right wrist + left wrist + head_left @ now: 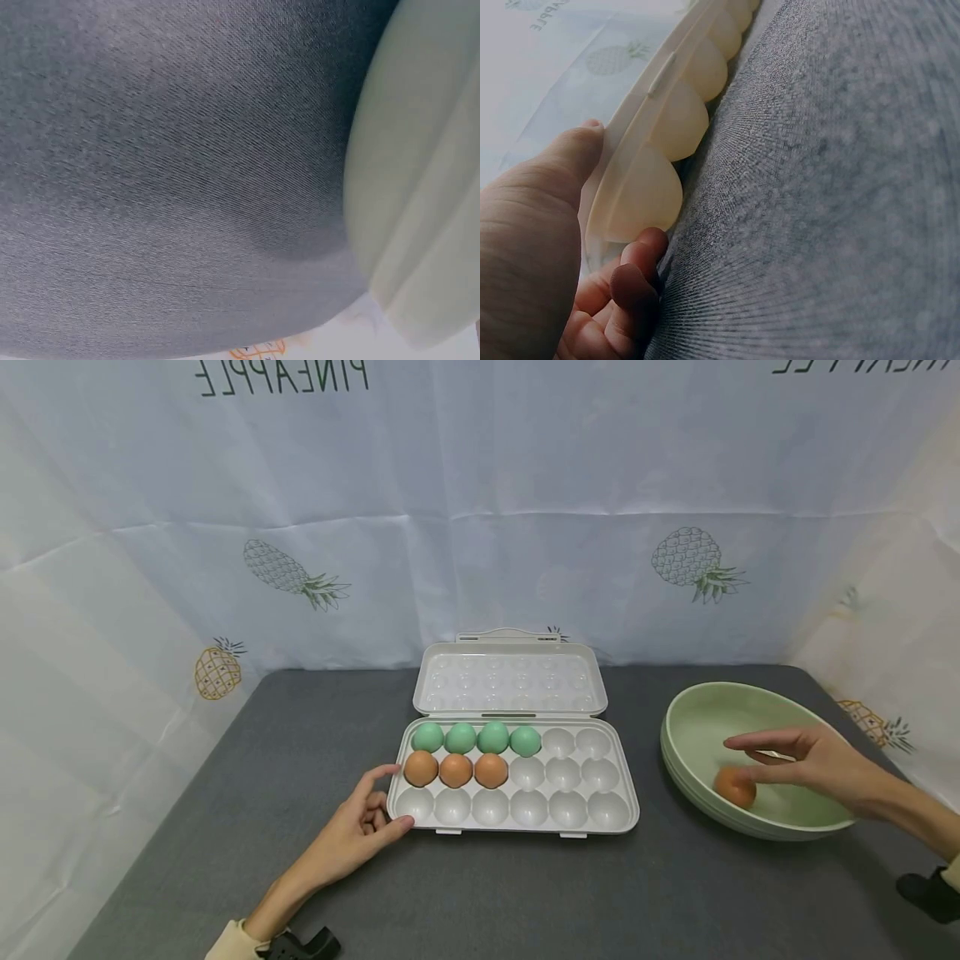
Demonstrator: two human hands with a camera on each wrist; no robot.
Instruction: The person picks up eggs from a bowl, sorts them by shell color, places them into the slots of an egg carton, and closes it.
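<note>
A white plastic egg tray (pixel 528 810) lies with its lid raised at the back. Its back row holds several green eggs (pixel 492 737), and three brown eggs (pixel 456 771) sit in the middle row. My left hand (pixel 345 839) grips the tray's front left corner; in the left wrist view the thumb (pixel 574 154) is on the rim and fingertips curl at the cups' underside. Over the pale green bowl (pixel 720 710) reaches my right hand (pixel 817 768), fingers extended, thumb tip right at a brown egg (pixel 735 787) inside. The right wrist view shows the bowl's outer side, not the hand.
The tray's open lid (pixel 510 681) stands close before the white pineapple-print cloth (pixel 487 568), which hangs behind and along both sides. Dark grey fabric (pixel 315 760) covers the table. A second rim shows under the bowl's edge.
</note>
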